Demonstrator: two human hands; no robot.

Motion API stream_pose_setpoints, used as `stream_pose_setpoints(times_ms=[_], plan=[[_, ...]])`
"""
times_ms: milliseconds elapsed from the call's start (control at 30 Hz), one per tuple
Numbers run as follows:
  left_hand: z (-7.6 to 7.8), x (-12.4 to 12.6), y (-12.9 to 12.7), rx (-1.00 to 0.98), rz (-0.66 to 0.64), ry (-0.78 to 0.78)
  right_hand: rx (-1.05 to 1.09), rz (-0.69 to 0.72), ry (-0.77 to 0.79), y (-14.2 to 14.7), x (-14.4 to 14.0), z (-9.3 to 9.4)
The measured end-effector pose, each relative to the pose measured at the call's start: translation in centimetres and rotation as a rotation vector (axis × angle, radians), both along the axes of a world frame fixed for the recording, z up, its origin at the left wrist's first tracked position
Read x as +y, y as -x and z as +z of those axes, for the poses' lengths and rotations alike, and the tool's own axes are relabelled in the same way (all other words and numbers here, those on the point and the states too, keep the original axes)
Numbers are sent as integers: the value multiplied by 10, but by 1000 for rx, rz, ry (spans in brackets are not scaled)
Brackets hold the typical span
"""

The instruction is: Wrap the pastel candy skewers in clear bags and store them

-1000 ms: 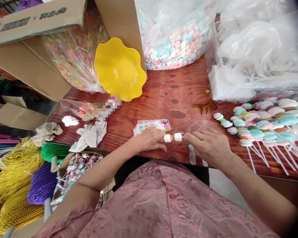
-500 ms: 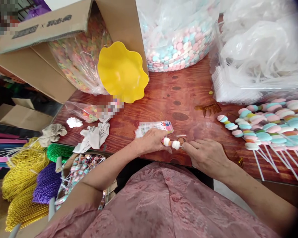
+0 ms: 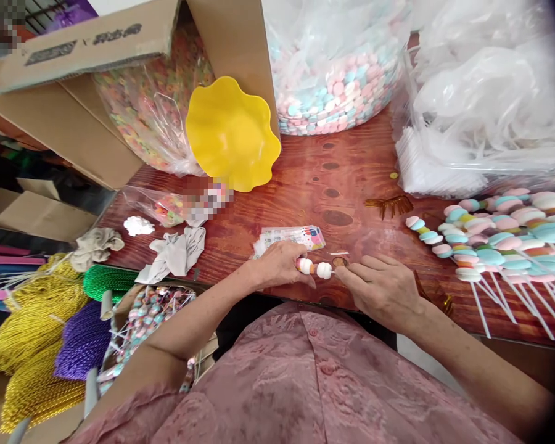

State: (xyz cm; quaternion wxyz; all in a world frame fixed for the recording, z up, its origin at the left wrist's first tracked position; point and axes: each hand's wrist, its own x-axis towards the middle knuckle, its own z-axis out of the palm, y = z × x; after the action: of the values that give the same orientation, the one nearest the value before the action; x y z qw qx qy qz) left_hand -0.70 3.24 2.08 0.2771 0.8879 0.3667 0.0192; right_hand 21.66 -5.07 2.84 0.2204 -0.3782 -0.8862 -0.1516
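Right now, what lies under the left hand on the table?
A colourful printed packet sticks out beyond the left hand, which grips a candy skewer. The packet's near part is covered.

On the counter [image 3: 351, 179], the bowl [image 3: 231, 132] is the landmark. Right of it sits a bag of candies [image 3: 337, 86]; left, a box [image 3: 74, 92]. Before it lie cards [image 3: 291, 235], farther right finished candy sticks [image 3: 494, 234], and left a rag [image 3: 176, 256].
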Motion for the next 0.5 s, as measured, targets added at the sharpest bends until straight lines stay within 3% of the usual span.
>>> stream_pose_setpoints(times_ms=[233,333,500], plan=[[0,-2,-2,-68,-6,109,-44,39,-36,2,1,1],[-2,-4,-6,-20,-34,66,-62,15,-24,9,0,-2],[-8,-9,-7,131,-64,-133,-28,-135,245,17,-2,-11]])
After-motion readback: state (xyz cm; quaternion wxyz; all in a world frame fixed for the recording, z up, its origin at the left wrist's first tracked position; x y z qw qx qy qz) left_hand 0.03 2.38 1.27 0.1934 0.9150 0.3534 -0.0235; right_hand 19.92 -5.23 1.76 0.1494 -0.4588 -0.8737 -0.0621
